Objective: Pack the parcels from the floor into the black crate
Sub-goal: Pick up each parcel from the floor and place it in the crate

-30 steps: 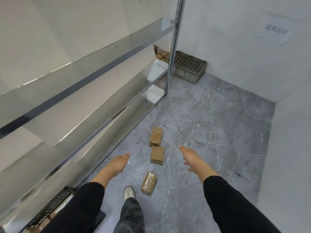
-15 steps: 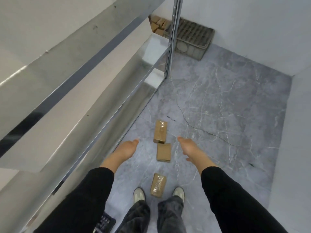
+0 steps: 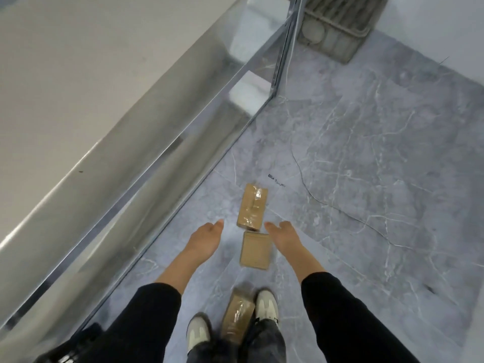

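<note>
Fingers [image 3: 218,223] loose beside floor parcels [image 3: 255,250], black crate [image 3: 66,355] contents unseen

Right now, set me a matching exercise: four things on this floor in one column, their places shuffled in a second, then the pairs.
1. plain brown cardboard parcel
2. tape-wrapped brown cardboard parcel
3. grey slatted plastic crate
4. black plastic crate

A. by the far white wall
B. between the white shoes
C. bottom-left corner of the view
D. between the left hand and right hand

Pairs: 1-D, 2-B, 3-A, 4-C.
</note>
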